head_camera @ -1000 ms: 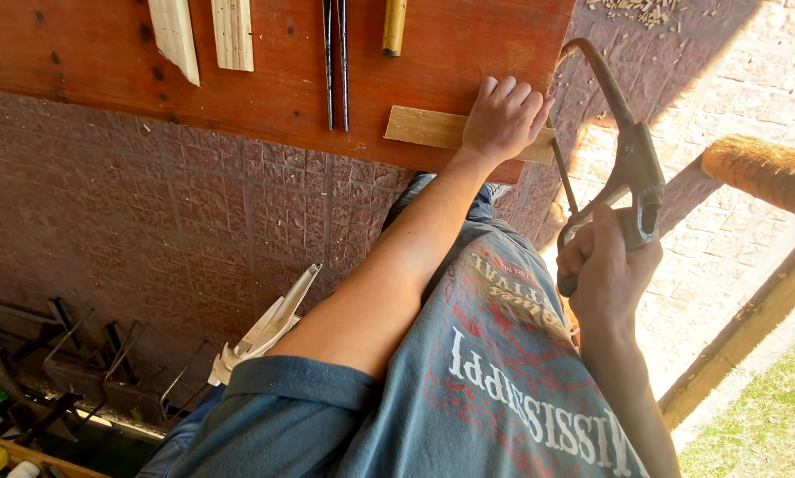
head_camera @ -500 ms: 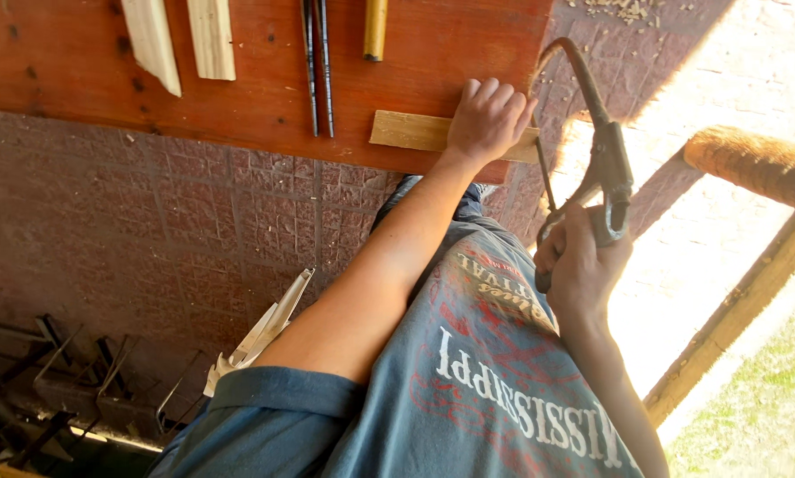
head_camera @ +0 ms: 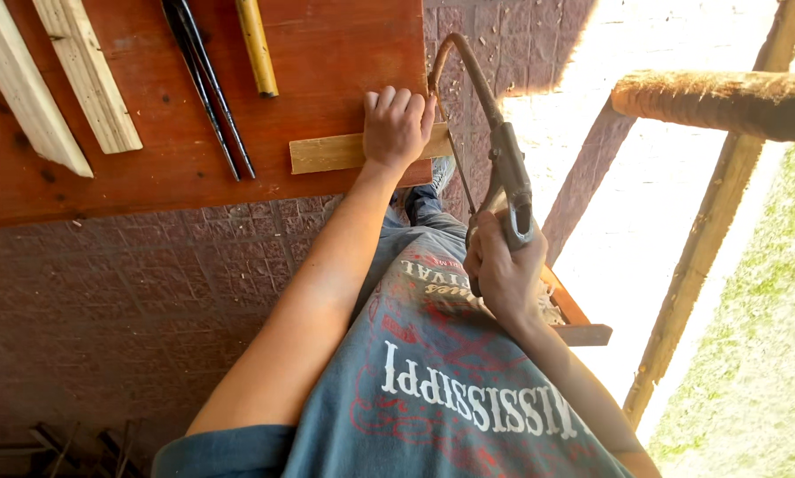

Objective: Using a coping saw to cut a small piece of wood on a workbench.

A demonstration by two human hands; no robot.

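My left hand (head_camera: 397, 128) presses flat on a short pale wood strip (head_camera: 327, 152) lying at the near right corner of the reddish-brown table (head_camera: 327, 53). The strip's end reaches the table's right edge under my fingers. My right hand (head_camera: 502, 274) grips the handle of a rusty metal-frame saw (head_camera: 504, 168). The saw's curved frame arches up beside the table's right edge, and its thin blade runs close to the strip's end. My blue printed shirt fills the lower middle of the view.
Two pale wood slats (head_camera: 88, 75), a pair of thin black rods (head_camera: 207, 84) and a yellow stick (head_camera: 258, 44) lie farther back on the table. Brick paving (head_camera: 105, 310) is below. A slanted wooden post (head_camera: 707, 239) and a rough log rail (head_camera: 716, 102) stand at right, grass beyond.
The view has shifted so the table sits more to the left. My right hand has brought the saw closer to the table's edge and the strip's end. My left hand stays on the strip.
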